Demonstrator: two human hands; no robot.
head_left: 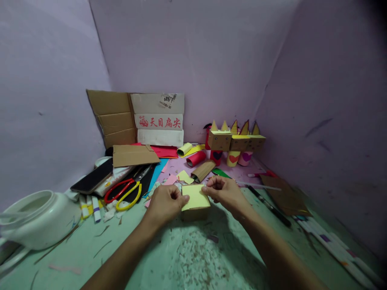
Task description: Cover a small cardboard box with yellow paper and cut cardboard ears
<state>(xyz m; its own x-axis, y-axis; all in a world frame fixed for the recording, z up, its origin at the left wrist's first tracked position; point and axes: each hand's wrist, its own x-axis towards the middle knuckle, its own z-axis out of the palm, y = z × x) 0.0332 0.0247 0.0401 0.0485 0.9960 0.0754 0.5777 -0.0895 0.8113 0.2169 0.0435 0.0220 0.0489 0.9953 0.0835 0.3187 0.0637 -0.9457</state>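
A small brown cardboard box (195, 214) sits on the green tabletop in front of me, with a piece of yellow paper (196, 196) lying over its top face. My left hand (165, 203) is closed at the left edge of the paper, its thumb on the paper and its fingers curled beside the box. With thumb and fingertips, my right hand (225, 194) pinches the paper near its upper right corner. Just beyond the box lie yellow paper scraps (185, 177) and a brown cardboard tube (203, 171).
Red-and-yellow scissors (130, 195), a dark phone (92, 177) and a white pot (38, 219) are at left. Cardboard-headed figures (220, 141) stand at the back right, near a red tube (196, 159). A black cutter (270, 207) and markers (332, 243) lie right.
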